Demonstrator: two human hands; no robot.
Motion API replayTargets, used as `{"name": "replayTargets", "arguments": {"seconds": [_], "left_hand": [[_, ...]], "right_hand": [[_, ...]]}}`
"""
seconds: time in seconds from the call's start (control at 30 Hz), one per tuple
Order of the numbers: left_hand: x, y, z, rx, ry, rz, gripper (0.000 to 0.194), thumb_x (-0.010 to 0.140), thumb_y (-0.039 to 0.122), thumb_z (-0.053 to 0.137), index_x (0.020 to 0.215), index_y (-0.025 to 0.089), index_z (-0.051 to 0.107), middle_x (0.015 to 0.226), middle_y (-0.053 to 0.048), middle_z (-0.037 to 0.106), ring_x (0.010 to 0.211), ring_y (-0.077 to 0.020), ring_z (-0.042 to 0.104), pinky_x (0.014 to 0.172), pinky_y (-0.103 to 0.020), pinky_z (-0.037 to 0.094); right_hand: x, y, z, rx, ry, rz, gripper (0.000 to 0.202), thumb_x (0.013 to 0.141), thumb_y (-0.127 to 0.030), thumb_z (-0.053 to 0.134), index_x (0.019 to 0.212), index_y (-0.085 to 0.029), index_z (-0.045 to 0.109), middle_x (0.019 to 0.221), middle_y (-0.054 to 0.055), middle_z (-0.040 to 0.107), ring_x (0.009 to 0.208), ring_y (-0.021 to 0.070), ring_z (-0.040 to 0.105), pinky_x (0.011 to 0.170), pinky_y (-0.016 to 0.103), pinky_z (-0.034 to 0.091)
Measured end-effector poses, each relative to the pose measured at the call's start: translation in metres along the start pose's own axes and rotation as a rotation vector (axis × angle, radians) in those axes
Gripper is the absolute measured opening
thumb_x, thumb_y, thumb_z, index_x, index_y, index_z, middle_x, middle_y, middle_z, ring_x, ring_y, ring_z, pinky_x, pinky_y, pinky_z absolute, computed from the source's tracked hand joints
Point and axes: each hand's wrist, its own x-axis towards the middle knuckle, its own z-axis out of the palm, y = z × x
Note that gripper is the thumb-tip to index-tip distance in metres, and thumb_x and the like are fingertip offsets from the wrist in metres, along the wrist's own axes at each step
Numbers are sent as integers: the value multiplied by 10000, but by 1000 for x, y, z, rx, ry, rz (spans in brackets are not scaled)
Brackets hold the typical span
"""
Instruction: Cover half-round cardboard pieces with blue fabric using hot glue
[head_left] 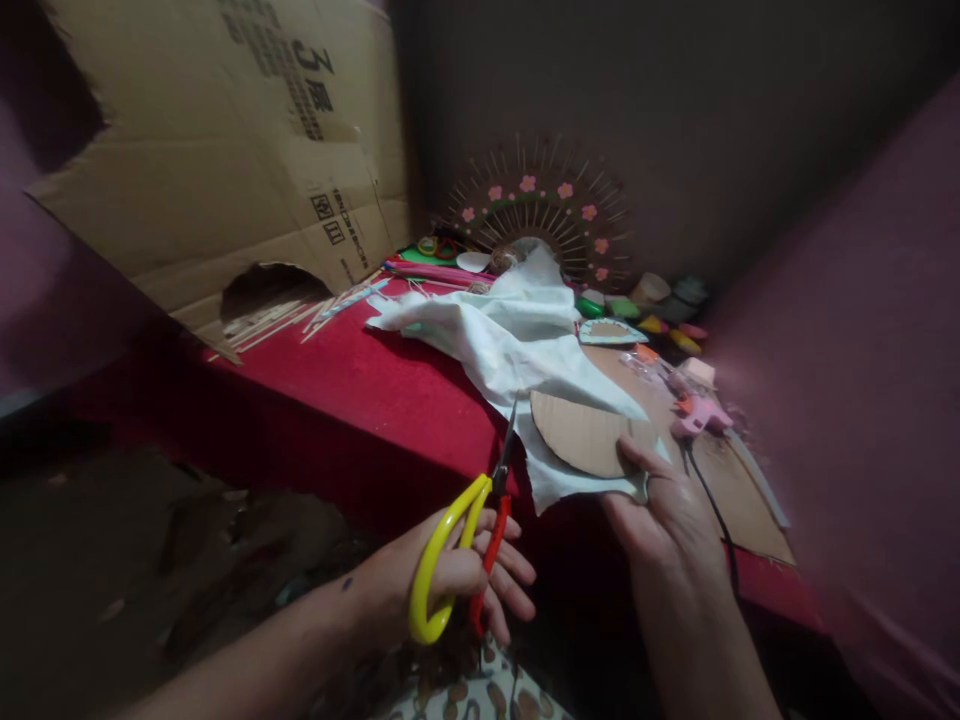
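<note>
In my left hand (480,575) is a pair of scissors with a yellow and a red handle (501,470). My thumb is in the yellow loop, and the dark blades point up and away, close together. They reach beside the edge of a pale, thin cloth (487,345), which trails back across the table. My right hand (664,500) pinches a half-round piece of cardboard (581,432) together with the cloth beneath it. The thumb lies on top of the cardboard, and the cloth's near corner hangs below it over the table's front edge.
A large cardboard sheet (247,130) stands at the left on the red-covered table (360,400), near thin sticks (281,318). At the right, a pink glue gun (701,412) with a dark cord lies on cardboard. A flower-trimmed stick fan (529,210) stands behind several small coloured pieces.
</note>
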Motion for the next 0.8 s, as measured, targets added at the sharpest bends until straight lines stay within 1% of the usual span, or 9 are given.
{"name": "replayTargets", "arguments": {"seconds": [0.13,0.17,0.2,0.27,0.37,0.5,0.63,0.73,0.8], "left_hand": [[0,-7,-4,49,-4,35,532,515,113,550,1038,121,453,861,-123,693,638,-268,693,523,-361,516],[0,-9,-5,67,5,42,541,523,120,550,1054,124,445,861,-118,694,609,-253,688,514,-350,507],[-1,-9,-6,84,12,51,545,532,126,547,1066,128,439,861,-113,695,581,-236,681,510,-335,495],[-4,-9,-6,115,27,64,533,553,142,540,1076,131,437,869,-107,698,547,-201,671,512,-303,470],[-7,-6,-4,160,34,67,514,568,159,536,1072,132,440,890,-106,698,522,-171,664,515,-275,448],[-3,-8,-3,175,113,59,518,533,136,527,1042,148,431,842,-74,694,472,-159,639,472,-267,446],[3,-8,5,190,197,50,464,563,139,546,1008,166,416,759,-35,674,434,-164,618,404,-252,428],[2,0,16,238,336,-31,420,554,62,495,953,166,414,670,12,627,385,-132,579,369,-221,399],[1,2,20,287,380,-71,451,520,13,442,946,158,413,623,27,614,344,-109,545,365,-206,387]], "right_hand": [[15,6,-19,-83,-216,-89,241,716,-82,580,905,-202,669,824,19,741,888,225,708,880,475,546],[18,8,-23,-94,-240,-99,243,707,-85,593,906,-202,669,818,19,740,885,229,708,881,480,545],[19,10,-26,-100,-235,-99,247,702,-86,599,911,-198,667,806,19,738,881,230,709,884,480,544],[18,11,-26,-93,-164,-88,262,708,-79,588,934,-189,662,774,14,735,868,224,712,888,470,544],[7,10,-17,-47,-37,-59,321,731,-45,550,1005,-179,650,760,3,736,864,205,713,899,435,546],[-5,7,-5,36,54,-3,356,778,-10,520,1074,-169,637,767,1,738,856,180,714,911,393,547],[-7,8,-5,53,54,2,374,792,-5,512,1117,-152,625,772,8,741,826,177,717,915,398,544],[-8,10,-8,41,36,-9,402,785,-8,535,1149,-158,614,784,1,746,800,170,718,920,389,540],[-9,10,-9,39,39,-15,419,788,-5,529,1168,-163,608,778,-5,747,762,163,718,919,385,540]]}}
